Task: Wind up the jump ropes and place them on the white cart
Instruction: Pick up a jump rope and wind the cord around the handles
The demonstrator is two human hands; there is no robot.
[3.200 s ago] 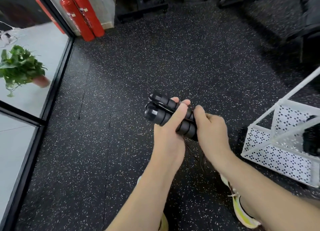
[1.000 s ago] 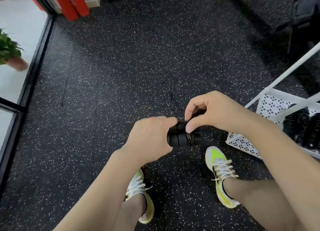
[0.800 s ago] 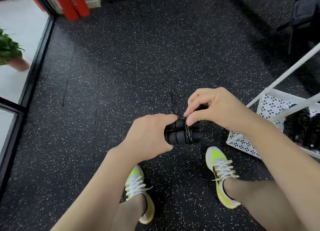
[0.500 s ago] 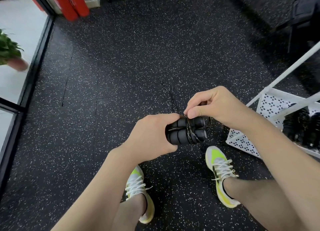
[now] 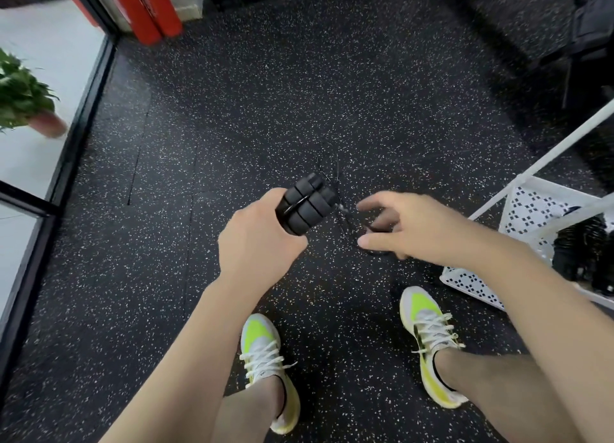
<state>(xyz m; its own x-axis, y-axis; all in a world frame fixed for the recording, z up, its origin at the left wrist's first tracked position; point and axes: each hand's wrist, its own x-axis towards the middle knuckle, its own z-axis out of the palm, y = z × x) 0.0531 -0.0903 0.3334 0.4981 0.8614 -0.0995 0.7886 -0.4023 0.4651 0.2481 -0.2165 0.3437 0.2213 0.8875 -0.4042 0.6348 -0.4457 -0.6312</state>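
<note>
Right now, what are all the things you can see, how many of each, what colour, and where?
Foam-grip jump rope handles: two, black, bundled together in the left hand.
Thin jump rope cord: one, black, running from the handles to the right hand.
Perforated metal cart: one, white, right edge, dark items inside.
Fire extinguishers: two, red, top left on the floor.
Potted plant: one, green with a reddish pot, left, behind glass.
Speckled rubber floor: one, black, everywhere underfoot.
Sneakers: two, white and neon yellow, bottom.
Left hand: grips the handles.
Right hand: blurred, on the cord.
</note>
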